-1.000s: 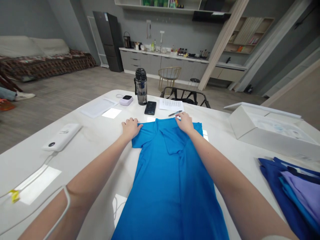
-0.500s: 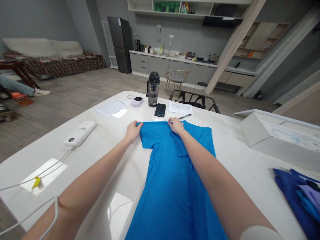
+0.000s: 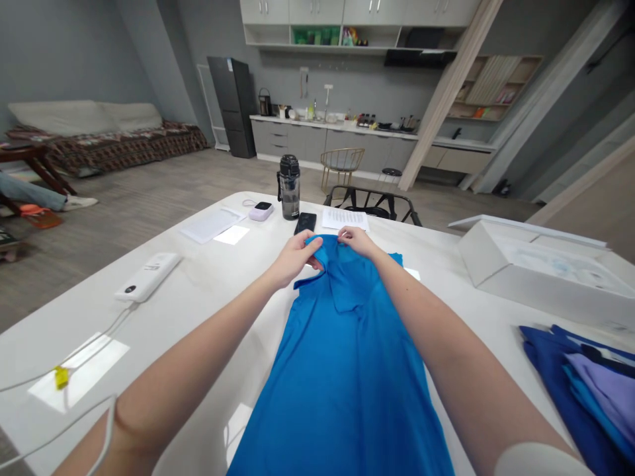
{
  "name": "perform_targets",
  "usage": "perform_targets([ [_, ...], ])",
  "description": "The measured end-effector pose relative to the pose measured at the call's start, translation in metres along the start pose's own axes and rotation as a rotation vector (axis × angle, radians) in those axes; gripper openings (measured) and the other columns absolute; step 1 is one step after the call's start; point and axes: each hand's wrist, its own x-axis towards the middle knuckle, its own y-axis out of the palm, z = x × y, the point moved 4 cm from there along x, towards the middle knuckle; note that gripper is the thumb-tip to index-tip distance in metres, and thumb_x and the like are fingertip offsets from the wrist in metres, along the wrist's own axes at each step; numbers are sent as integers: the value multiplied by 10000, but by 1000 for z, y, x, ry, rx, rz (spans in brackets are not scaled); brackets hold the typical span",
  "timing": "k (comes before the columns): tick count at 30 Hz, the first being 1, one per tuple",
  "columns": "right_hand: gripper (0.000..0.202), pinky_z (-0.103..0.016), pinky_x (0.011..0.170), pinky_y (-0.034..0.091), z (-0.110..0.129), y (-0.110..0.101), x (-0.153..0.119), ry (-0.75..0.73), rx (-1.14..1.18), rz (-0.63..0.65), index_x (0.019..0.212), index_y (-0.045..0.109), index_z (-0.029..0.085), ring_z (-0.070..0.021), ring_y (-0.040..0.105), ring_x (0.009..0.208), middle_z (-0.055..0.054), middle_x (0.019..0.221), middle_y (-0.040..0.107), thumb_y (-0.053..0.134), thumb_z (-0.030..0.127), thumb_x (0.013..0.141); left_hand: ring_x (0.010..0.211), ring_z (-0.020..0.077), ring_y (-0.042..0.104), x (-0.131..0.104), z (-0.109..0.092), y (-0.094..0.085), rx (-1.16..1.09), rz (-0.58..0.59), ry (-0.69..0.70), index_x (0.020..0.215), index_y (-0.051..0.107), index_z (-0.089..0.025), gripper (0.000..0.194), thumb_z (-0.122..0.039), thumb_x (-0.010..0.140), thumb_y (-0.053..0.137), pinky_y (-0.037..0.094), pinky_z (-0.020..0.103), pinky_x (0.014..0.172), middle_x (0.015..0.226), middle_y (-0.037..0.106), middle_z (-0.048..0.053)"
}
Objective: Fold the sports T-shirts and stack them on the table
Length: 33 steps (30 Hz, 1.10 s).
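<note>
A blue shirt lies lengthwise on the white table, its upper edge away from me. My left hand grips the sleeve at the upper left, and the cloth there is folded inward and bunched. Close to its right, my right hand pinches the top edge of the shirt near the collar. Part of the shirt's right shoulder is hidden behind my right forearm.
Beyond the shirt are a phone, a bottle, papers and a small lilac device. A cabled power bank lies left. Right are an open white box and folded clothes. A person's leg shows far left.
My left hand has moved right, carrying the sleeve inward toward my right hand, and the shirt's left edge has folded over. The view has tilted up slightly.
</note>
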Motion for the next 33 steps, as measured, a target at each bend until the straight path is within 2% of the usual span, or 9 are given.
perform_targets([
  [3,129,-232,671,487,-12,-27,-11,-5,24,7,881,682,178,-142,629,701,0,773,711,693,273,793,547,134,689,6,6,64,-32,137,-45,933,513,-201,401,-554,864,688,522,220,536,660,674,-25],
  [7,137,-240,723,495,-33,-52,-28,-1,-11,26,854,723,162,-146,625,746,-5,795,719,689,242,749,608,143,717,18,44,138,-99,119,-127,952,481,-217,284,-465,936,619,495,205,532,689,657,-23],
  [11,200,-237,689,481,-62,-73,-55,95,-42,-28,931,757,155,-146,616,702,-11,762,724,697,257,770,734,165,722,25,92,171,86,87,-196,1032,519,-232,210,-420,959,577,524,258,603,842,698,32],
  [13,214,-238,676,468,-74,-83,-76,161,-100,-92,952,768,164,-147,612,681,-11,748,729,666,311,834,793,179,699,31,105,162,357,81,-119,1089,564,-240,234,-422,946,593,546,308,696,966,715,55],
  [17,424,-261,694,455,-80,-92,-131,244,-226,-152,841,769,188,-183,645,740,-27,753,732,553,539,937,1133,249,616,63,109,115,954,13,142,1233,600,-224,302,-204,968,457,484,415,997,1214,651,100],
  [20,498,-287,691,450,-73,-87,-168,298,-357,-172,868,760,214,-222,658,802,-49,830,731,565,672,895,1245,331,533,98,118,83,1298,23,63,1373,566,-248,423,-226,971,437,431,509,1035,1319,564,146],
  [23,404,-297,686,453,-67,-77,-190,339,-465,-179,944,733,221,-241,658,849,-75,959,721,690,608,836,1249,338,519,125,130,68,1373,92,-82,1349,591,-327,395,-331,977,460,418,522,1035,1293,551,124],
  [27,213,-293,720,468,-60,-71,-199,332,-353,-232,831,668,210,-223,660,852,-63,913,715,702,418,859,1225,322,522,142,135,62,1328,72,-130,1127,679,-287,261,-407,945,534,418,500,1027,1235,564,108],
  [33,241,-264,578,440,-49,-95,-199,323,160,-366,850,609,225,-171,610,610,8,651,679,705,444,822,1159,230,541,151,124,60,1085,-96,50,1055,634,-234,226,-337,992,443,432,395,1003,1186,602,77],
])
